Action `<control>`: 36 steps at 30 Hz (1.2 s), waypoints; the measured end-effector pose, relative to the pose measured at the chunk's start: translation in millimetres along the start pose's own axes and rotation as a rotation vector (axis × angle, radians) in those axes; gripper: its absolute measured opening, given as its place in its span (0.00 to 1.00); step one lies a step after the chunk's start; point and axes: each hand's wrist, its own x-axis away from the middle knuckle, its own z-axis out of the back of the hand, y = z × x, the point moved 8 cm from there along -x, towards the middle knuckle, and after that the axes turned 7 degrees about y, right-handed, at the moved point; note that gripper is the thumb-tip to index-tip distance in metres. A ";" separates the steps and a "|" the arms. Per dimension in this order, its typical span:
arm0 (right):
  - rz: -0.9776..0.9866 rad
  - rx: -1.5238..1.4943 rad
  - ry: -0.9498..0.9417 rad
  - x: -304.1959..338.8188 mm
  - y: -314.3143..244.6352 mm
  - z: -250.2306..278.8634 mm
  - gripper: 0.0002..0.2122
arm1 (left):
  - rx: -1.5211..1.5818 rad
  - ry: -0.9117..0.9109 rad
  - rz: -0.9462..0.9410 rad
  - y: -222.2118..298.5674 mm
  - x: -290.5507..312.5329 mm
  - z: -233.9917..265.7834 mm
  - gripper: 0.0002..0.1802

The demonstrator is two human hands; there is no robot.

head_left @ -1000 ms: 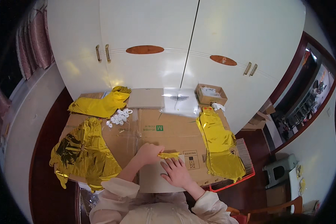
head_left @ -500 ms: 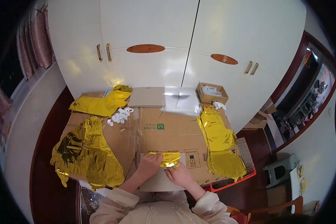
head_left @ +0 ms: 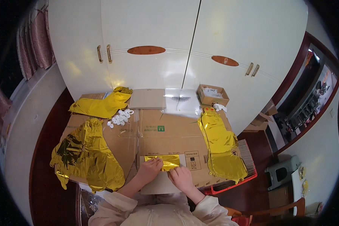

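A gold foil balloon [head_left: 170,159], flat and folded into a small rectangle, lies on a grey-white board [head_left: 158,184] in front of me. My left hand [head_left: 150,167] rests on its left part with the fingers stretched out over the foil. At the lower right edge my right hand [head_left: 180,177] has its fingers closed on the foil. More deflated gold foil balloons lie spread out: one large and crumpled at the near left [head_left: 90,154], another at the far left [head_left: 101,106], and a flat stack on the right [head_left: 222,147].
Flattened cardboard [head_left: 173,128] covers the table. Small white ring-shaped pieces [head_left: 120,118] lie at left. Behind are a brown board [head_left: 147,98], clear plastic sleeves [head_left: 181,105] and an open carton [head_left: 214,95]. A red crate [head_left: 231,183] sits under the right edge, before white cabinets [head_left: 150,22].
The folded foil has come down flatter on the board, showing a wider rectangle. My left hand has moved slightly down and flattened over it; my right fingers stay at its right edge.
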 end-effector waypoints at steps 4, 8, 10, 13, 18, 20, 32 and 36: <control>-0.008 -0.010 0.112 -13.6 -2.5 13.2 0.18 | -0.006 -0.032 -0.012 -0.5 2.3 -1.2 0.12; 0.005 -0.083 -0.082 -12.6 4.6 -8.8 0.18 | 0.058 -0.135 0.022 -3.9 6.9 -9.1 0.16; 0.009 -0.094 -0.112 -4.4 7.9 -20.5 0.17 | 0.072 -0.225 0.038 -3.0 7.9 -11.8 0.20; -0.001 -0.111 -0.086 -1.8 9.8 -23.3 0.14 | 0.125 -0.367 0.076 -0.1 4.6 -4.2 0.21; -0.002 -0.097 0.000 -4.6 8.3 -16.4 0.09 | 0.238 -0.279 0.069 -0.8 -26.8 -2.5 0.24; -0.004 -0.078 -0.027 -5.2 7.1 -16.9 0.09 | 0.229 -0.214 -0.007 -2.9 -31.8 -14.3 0.25; -0.026 -0.140 -0.040 -15.7 1.7 -0.1 0.12 | 0.086 -0.199 -0.136 -8.1 -25.2 -47.2 0.26; -0.307 -0.265 -0.497 -8.1 30.5 -15.4 0.15 | 0.079 -0.227 -0.125 -6.2 -27.7 -45.0 0.27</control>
